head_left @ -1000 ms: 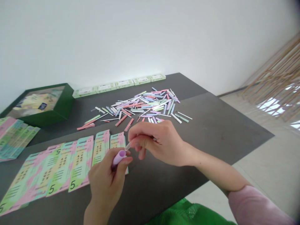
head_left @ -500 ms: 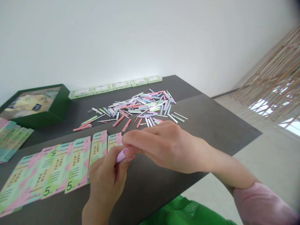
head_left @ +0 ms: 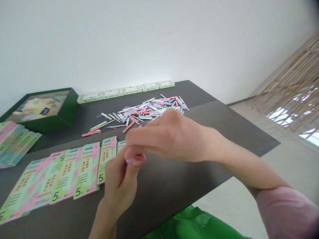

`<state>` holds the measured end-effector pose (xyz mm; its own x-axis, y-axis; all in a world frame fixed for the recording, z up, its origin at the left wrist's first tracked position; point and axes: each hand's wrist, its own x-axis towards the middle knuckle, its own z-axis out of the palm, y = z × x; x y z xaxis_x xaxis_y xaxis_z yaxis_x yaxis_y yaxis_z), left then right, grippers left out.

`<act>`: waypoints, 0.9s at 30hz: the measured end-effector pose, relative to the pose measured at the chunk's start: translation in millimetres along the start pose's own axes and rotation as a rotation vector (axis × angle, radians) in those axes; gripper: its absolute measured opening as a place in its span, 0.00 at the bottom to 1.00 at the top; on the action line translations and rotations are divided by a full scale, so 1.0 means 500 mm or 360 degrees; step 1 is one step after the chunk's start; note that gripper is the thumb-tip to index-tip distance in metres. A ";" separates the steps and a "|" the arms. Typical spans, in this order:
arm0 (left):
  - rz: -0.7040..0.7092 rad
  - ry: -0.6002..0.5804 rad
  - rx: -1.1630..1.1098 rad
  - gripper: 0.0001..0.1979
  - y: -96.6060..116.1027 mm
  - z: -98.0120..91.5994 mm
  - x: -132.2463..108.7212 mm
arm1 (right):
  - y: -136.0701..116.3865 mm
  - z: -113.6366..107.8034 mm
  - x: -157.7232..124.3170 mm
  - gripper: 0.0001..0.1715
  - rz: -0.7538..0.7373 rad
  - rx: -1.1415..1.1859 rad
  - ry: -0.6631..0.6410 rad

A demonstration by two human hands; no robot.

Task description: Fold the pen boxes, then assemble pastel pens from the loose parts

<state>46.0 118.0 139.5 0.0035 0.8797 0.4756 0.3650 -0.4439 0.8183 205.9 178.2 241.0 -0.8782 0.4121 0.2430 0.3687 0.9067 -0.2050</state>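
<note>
Showing a mostly hidden lilac piece (head_left: 127,161) clamped in the left hand (head_left: 121,182), against the right hand (head_left: 171,136) of indeterminable grip.

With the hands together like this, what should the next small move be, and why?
I'd probably ease the right hand back slightly while the left hand holds steady: together they hide all but a sliver of the purple piece, so how it sits can't be checked from this view.
</note>
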 end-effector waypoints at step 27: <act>-0.0545 -0.0384 -0.1727 0.31 0.086 -0.007 0.143 | 0.061 -0.083 0.112 0.25 -0.0151 0.0257 0.0264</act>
<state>58.9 161.3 209.8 0.2786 0.9398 0.1980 -0.6077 0.0129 0.7940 180.7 232.7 287.8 -0.8396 0.3470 0.4180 0.2217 0.9213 -0.3196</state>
